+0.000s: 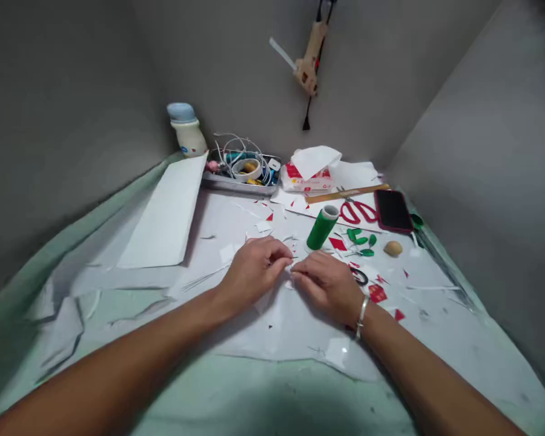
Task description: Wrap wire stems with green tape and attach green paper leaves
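Both the left hand (254, 272) and right hand (327, 287) pinch white paper (291, 267).

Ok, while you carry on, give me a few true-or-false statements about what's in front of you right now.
1. The left hand and right hand meet at the fingertips. True.
2. The red-handled scissors lie beside the phone. True.
3. The bracelet is on the left wrist. False: the bracelet is on the right wrist.
4. The hot glue gun lies next to the phone. False: the hot glue gun hangs on the wall.
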The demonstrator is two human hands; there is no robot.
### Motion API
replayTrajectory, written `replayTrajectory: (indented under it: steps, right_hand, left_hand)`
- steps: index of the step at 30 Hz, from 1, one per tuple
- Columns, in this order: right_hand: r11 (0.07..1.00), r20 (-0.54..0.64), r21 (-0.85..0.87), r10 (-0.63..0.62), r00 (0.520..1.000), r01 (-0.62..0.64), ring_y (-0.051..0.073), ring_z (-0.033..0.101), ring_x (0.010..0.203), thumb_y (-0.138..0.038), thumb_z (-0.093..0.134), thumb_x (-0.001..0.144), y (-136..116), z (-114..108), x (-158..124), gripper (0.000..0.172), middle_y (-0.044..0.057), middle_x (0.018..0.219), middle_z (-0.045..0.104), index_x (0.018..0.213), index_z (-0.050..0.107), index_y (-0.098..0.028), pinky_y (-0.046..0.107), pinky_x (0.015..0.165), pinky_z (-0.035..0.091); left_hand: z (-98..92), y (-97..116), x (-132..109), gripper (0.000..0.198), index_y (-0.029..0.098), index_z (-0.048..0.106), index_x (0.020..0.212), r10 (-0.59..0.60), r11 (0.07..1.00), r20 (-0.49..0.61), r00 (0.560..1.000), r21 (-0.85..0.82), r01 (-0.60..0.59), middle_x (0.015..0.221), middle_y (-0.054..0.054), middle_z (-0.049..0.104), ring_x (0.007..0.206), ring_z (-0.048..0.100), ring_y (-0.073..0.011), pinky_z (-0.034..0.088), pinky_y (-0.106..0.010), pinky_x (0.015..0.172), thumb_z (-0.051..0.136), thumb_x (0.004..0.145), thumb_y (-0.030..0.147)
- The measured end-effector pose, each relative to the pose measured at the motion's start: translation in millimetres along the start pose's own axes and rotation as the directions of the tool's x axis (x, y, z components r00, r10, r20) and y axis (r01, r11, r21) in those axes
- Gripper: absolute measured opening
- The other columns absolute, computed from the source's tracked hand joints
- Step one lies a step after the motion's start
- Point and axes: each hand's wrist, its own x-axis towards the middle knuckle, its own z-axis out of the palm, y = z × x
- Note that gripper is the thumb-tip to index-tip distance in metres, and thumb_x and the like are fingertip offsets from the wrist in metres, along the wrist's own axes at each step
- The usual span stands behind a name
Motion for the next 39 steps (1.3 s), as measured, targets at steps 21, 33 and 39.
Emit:
replayTrajectory:
  steps: [21, 33, 39]
  right_hand:
    - [1.0, -0.042, -0.004, 0.024, 0.999, -0.025, 0.018, 0.053, 0.076, -0.02, 0.052, 0.092, -2.0, -3.4, 0.5, 0.015, 0.005, 0.078, 0.064, 0.089, 0.066, -0.017, 0.031, 0.071, 0.043]
    - [0.996, 0.001, 0.055, 0.069, 0.998, -0.069, 0.016, 0.053, 0.073, -0.018, 0.054, 0.09, 6.5, -1.7, 0.3, 0.012, 0.003, 0.076, 0.063, 0.088, 0.067, -0.019, 0.029, 0.069, 0.042]
    - [0.999, -0.091, 0.035, 0.04, 0.995, -0.037, 0.016, 0.052, 0.071, -0.021, 0.053, 0.092, 2.0, -5.0, 1.1, 0.014, 0.003, 0.074, 0.063, 0.087, 0.066, -0.018, 0.03, 0.069, 0.041]
  left_hand:
    - [6.9, -1.3, -2.1, 0.011, 0.018, 0.067, 0.082, 0.079, 0.986, 0.095, 0.992, 0.141, -0.092, 0.078, -0.002, 0.068, 0.078, 0.059, -0.0184, 0.041, -0.039, 0.085, 0.056, 0.084, 0.014]
    - [-1.0, 5.5, 3.4, 0.01, 0.02, 0.067, 0.081, -0.052, 0.996, 0.074, 0.996, -0.072, 0.057, 0.083, 0.0, 0.07, 0.081, 0.06, -0.016, 0.044, -0.032, 0.078, 0.058, 0.084, 0.017]
    - [5.8, -1.5, -0.9, 0.013, 0.02, 0.067, 0.084, 0.081, 0.988, 0.145, 0.986, 0.118, -0.099, 0.08, -0.002, 0.068, 0.079, 0.057, -0.0184, 0.041, -0.04, 0.085, 0.055, 0.086, 0.016]
